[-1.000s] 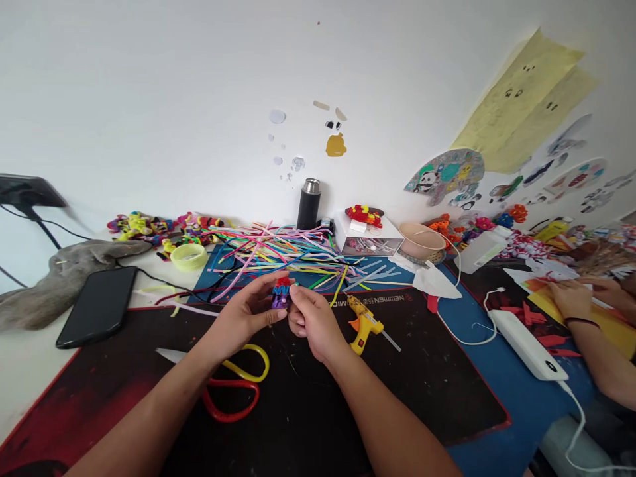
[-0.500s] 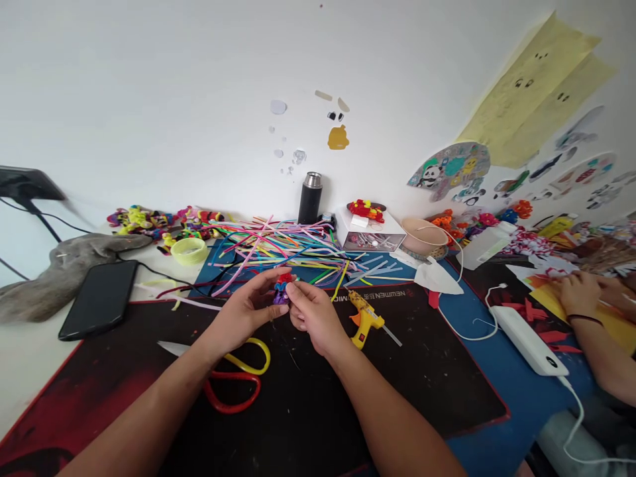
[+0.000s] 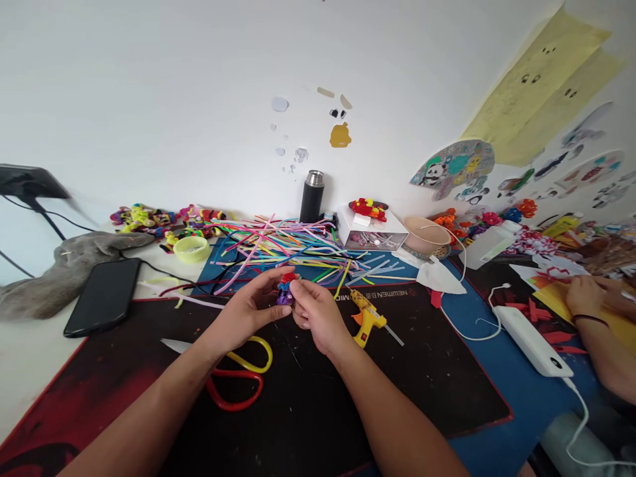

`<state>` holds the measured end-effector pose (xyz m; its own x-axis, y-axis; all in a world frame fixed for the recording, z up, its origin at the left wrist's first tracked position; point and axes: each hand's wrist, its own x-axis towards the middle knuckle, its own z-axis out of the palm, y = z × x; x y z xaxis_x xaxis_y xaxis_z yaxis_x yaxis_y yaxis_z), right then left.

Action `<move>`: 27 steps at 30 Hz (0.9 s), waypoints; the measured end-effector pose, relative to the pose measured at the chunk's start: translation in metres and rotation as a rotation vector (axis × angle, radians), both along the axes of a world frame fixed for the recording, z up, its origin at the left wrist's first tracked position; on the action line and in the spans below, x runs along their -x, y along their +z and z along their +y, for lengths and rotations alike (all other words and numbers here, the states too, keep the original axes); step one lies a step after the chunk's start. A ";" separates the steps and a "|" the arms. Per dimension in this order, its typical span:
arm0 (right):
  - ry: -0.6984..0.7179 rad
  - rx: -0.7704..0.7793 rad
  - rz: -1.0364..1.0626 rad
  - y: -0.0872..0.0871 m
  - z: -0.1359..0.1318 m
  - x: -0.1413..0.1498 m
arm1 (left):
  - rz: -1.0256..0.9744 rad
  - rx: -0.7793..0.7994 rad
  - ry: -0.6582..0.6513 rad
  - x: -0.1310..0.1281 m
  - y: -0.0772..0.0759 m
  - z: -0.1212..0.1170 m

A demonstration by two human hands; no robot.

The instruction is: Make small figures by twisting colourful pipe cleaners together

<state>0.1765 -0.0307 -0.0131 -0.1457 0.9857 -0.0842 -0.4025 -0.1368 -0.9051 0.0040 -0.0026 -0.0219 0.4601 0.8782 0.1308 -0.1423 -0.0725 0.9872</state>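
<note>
Both my hands meet above the black desk mat. My left hand and my right hand pinch a small pipe-cleaner figure, red on top and purple below, between their fingertips. Just beyond it lies a loose heap of coloured pipe cleaners. A pair of scissors with red and yellow handles rests under my left forearm. A yellow glue gun lies right of my right hand.
A black phone and a grey cloth lie at the left, a black flask and a white box at the back. A white power bank with cable sits right. Another person's hand rests on yellow paper at far right.
My hands stay together on the small figure, with slight finger shifts. The view has tilted a little, so everything sits slightly higher in the frame.
</note>
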 end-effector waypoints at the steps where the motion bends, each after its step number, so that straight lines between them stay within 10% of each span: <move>1: -0.008 -0.003 0.003 0.000 0.000 0.000 | -0.021 0.028 -0.024 0.001 0.001 0.000; 27: 0.041 0.001 -0.030 -0.004 0.000 -0.002 | -0.299 0.335 0.021 0.001 0.005 0.001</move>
<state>0.1783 -0.0307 -0.0173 -0.1833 0.9789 -0.0897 -0.3694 -0.1532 -0.9165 0.0030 -0.0017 -0.0167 0.4267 0.9036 -0.0376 -0.4269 0.2379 0.8724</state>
